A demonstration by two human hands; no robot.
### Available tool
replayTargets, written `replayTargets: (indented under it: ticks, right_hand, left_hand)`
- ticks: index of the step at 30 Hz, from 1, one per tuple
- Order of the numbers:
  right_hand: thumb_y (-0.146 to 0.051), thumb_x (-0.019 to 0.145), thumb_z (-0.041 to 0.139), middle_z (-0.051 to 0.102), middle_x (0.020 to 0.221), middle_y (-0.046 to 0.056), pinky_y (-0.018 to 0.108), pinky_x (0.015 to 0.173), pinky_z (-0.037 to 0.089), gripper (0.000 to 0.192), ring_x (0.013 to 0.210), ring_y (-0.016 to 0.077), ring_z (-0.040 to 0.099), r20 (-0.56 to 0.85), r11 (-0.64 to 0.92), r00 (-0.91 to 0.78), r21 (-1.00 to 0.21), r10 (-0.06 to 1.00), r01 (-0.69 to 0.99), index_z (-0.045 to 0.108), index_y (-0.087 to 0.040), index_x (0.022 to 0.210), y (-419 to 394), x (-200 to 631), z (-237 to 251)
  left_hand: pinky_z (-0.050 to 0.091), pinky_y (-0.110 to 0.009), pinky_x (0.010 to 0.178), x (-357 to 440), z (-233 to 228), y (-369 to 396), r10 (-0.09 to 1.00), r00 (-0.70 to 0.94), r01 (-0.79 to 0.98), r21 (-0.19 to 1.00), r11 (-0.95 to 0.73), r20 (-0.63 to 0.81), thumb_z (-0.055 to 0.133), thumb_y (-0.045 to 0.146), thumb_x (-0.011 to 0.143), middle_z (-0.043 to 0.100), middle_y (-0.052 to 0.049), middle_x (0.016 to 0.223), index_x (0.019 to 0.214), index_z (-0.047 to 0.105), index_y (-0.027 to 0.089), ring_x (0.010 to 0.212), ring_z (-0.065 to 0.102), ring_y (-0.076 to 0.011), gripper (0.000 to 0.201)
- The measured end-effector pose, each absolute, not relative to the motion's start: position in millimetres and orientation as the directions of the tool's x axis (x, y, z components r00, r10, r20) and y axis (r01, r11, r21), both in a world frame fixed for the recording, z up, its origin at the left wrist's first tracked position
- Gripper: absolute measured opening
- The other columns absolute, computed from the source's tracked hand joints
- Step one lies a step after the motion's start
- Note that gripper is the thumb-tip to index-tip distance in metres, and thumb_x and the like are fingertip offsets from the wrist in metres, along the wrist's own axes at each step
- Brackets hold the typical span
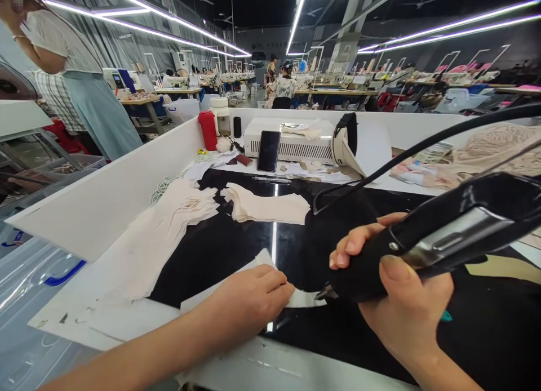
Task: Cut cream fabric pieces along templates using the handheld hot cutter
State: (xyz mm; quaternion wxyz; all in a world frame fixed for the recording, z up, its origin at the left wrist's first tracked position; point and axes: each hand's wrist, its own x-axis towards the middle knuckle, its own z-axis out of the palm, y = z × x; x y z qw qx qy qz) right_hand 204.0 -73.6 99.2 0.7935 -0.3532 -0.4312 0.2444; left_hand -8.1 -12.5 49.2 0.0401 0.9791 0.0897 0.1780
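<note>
My right hand (406, 301) is wrapped round a black corded handheld tool (448, 227) with a silver strip along its side. The tool's small metal tip (327, 292) meets the right end of a narrow white fabric piece (306, 299). My left hand (257, 292), fingers bent and together, presses that same piece against the glossy black board (203, 261); its palm and fingers cover the middle. Beyond lies a small stack of cream fabric pieces (270, 205). A larger pile of cream pieces (156, 233) spreads at the left.
A white box with vents (291, 140) stands at the back with a phone (269, 150) leaning on it. Beside it are a red flask (207, 130) and a jug (220, 116). The tool's black cable (401, 154) arches over the right side. A white panel (105, 194) borders the left; a person (76, 70) stands beyond.
</note>
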Motion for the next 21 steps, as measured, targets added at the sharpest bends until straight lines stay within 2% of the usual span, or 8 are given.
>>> replayTargets:
  ticks: [5, 11, 21]
  right_hand:
    - [-0.046, 0.088, 0.098, 0.074, 0.079, -0.004, 0.029, 0.057, 0.065, 0.041, 0.06, 0.017, 0.071, 0.523, 0.633, 0.503, -0.772, 0.688, -0.064, 0.07, -0.027, 0.111, -75.9, 204.0, 97.0]
    - [-0.047, 0.088, 0.098, 0.074, 0.079, -0.004, 0.029, 0.06, 0.065, 0.042, 0.06, 0.0171, 0.071, 0.523, 0.629, 0.503, -0.776, 0.688, -0.053, 0.069, -0.027, 0.111, -77.5, 203.8, 95.6]
    - [-0.047, 0.085, 0.1, 0.074, 0.077, -0.004, 0.029, 0.055, 0.064, 0.043, 0.058, 0.0174, 0.069, 0.501, 0.634, 0.524, -0.767, 0.689, -0.1, 0.071, -0.027, 0.11, -72.3, 198.2, 99.9]
  left_hand:
    - [0.062, -0.034, 0.086, -9.2, 47.8, -13.5, 0.172, 0.913, 0.176, 0.022, -0.984, 0.37, 0.06, 0.016, 0.116, 0.072, -0.007, 0.104, 0.121, 0.066, 0.012, 0.097, 0.071, -0.0242, 0.008]
    - [0.061, -0.033, 0.08, -9.7, 46.0, -17.7, 0.19, 0.925, 0.206, -0.014, -0.979, 0.328, 0.077, 0.033, 0.11, 0.07, -0.006, 0.105, 0.121, 0.065, 0.016, 0.094, 0.069, -0.0245, 0.024]
    - [0.059, -0.033, 0.083, -9.7, 42.3, -22.4, 0.19, 0.922, 0.219, -0.05, -0.974, 0.336, 0.075, 0.035, 0.111, 0.068, -0.008, 0.104, 0.119, 0.067, 0.015, 0.094, 0.066, -0.0248, 0.024]
